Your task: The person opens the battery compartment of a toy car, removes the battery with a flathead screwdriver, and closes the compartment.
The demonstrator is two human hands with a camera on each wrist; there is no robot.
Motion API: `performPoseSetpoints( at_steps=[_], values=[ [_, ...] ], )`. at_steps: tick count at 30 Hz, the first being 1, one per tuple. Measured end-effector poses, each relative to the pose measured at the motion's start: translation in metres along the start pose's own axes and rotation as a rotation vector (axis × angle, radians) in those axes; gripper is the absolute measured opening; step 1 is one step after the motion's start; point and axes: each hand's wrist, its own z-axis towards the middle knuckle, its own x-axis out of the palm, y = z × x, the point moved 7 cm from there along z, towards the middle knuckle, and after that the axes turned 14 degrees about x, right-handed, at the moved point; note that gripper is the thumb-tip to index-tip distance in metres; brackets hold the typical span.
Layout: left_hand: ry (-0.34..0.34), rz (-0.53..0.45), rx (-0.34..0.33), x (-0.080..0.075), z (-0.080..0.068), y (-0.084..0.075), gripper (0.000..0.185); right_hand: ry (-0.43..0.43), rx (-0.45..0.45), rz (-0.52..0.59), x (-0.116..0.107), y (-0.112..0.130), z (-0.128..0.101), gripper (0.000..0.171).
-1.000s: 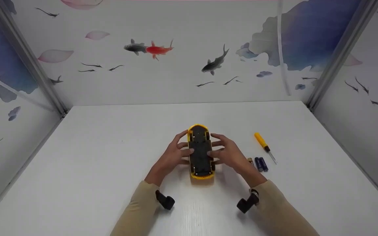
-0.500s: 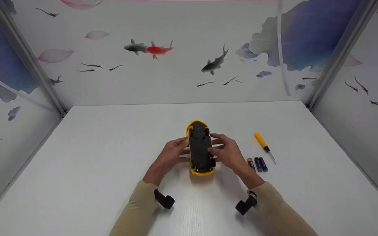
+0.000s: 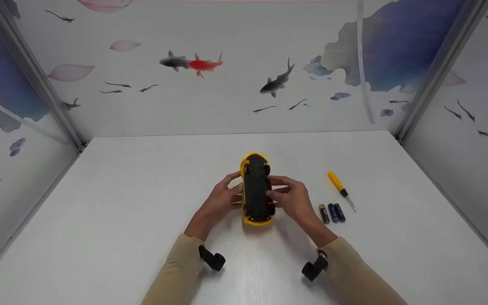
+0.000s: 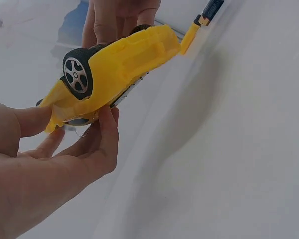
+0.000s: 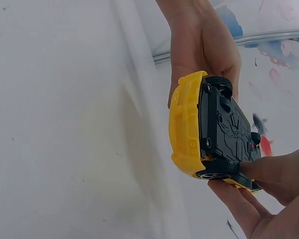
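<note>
The yellow toy car (image 3: 256, 189), black underside up, is held just above the white table (image 3: 121, 203) near its centre, left hand (image 3: 218, 202) and right hand (image 3: 295, 200) gripping its sides. At three o'clock lie three batteries (image 3: 332, 212), then a yellow screwdriver (image 3: 340, 189); open tabletop spreads from nine to twelve o'clock, up to the back wall (image 3: 227, 106).

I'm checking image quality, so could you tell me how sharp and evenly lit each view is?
Head view: sharp, even light, only a soft shadow beneath the toy car. Left wrist view: the left hand is close and blurred. Right wrist view: the car's underside is crisp, the wall behind soft.
</note>
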Motion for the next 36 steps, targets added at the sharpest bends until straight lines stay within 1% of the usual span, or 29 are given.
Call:
performPoseSetpoints(
  at_steps=[5, 10, 15, 18, 22, 25, 30, 32, 36],
  values=[
    [-0.017, 0.003, -0.03, -0.002, -0.001, 0.002, 0.053, -0.008, -0.005, -0.016, 0.003, 0.0, -0.002, 0.041],
    [-0.015, -0.028, -0.068, -0.001, 0.0, 0.006, 0.059, -0.003, 0.013, -0.016, 0.005, 0.0, -0.001, 0.04],
    [-0.002, -0.035, -0.084, 0.0, 0.001, 0.007, 0.058, 0.032, 0.051, -0.018, 0.009, -0.003, -0.001, 0.04],
    [-0.011, -0.013, -0.086, -0.001, 0.001, 0.007, 0.058, 0.049, 0.092, -0.045, 0.012, -0.004, -0.003, 0.046],
    [-0.012, 0.008, -0.065, 0.0, 0.0, 0.004, 0.062, 0.06, 0.102, -0.105, 0.017, -0.003, -0.006, 0.067],
    [0.004, 0.001, -0.036, 0.002, 0.001, 0.001, 0.062, 0.078, 0.079, -0.118, 0.021, 0.0, -0.009, 0.077],
    [0.017, -0.012, -0.01, 0.003, 0.0, -0.002, 0.059, 0.092, 0.103, -0.084, 0.022, -0.001, -0.009, 0.076],
    [0.018, -0.02, -0.007, 0.003, 0.0, -0.002, 0.058, 0.101, 0.122, -0.055, 0.021, -0.003, -0.008, 0.074],
    [0.017, -0.019, -0.002, 0.002, -0.001, -0.002, 0.056, 0.135, 0.132, 0.004, 0.02, -0.005, -0.006, 0.068]
  ],
)
